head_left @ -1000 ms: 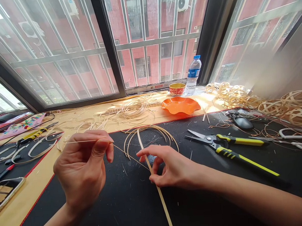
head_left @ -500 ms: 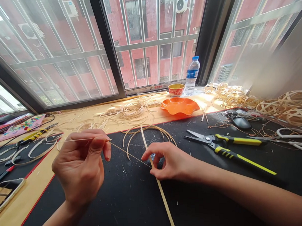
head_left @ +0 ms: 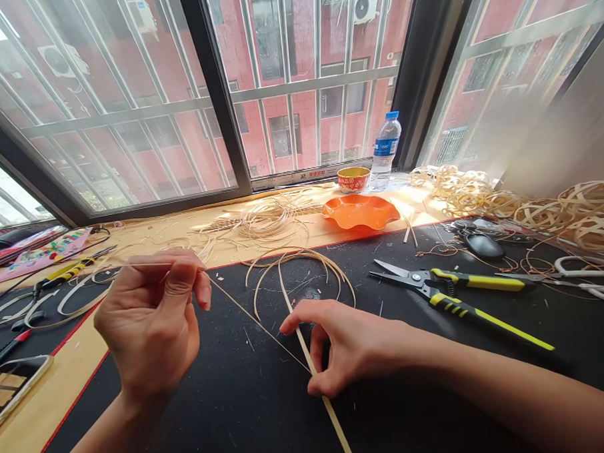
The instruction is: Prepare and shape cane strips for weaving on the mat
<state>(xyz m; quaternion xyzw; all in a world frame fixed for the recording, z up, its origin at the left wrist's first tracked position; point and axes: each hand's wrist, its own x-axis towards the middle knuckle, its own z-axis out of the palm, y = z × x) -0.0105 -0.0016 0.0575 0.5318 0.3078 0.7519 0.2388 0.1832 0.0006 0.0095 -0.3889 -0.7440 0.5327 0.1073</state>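
Observation:
My left hand is raised over the left of the black mat, thumb and forefinger pinched on a thin strand. From there the strand slants down to my right hand. That hand's thumb and fingers are closed round a flat pale strip, which runs from the mat's middle down to the bottom edge. The strand meets the strip at my right thumb. Behind my right hand, curved thin strips lie in loops on the mat.
Pruning shears lie open on the right, with a computer mouse beyond. At the back are an orange dish, a red tin, a water bottle and woven balls. Yellow-black pliers lie left.
My right hand has slid down along the flat strip, towards me. My left hand has moved slightly left and up, and a longer stretch of strand shows between the hands.

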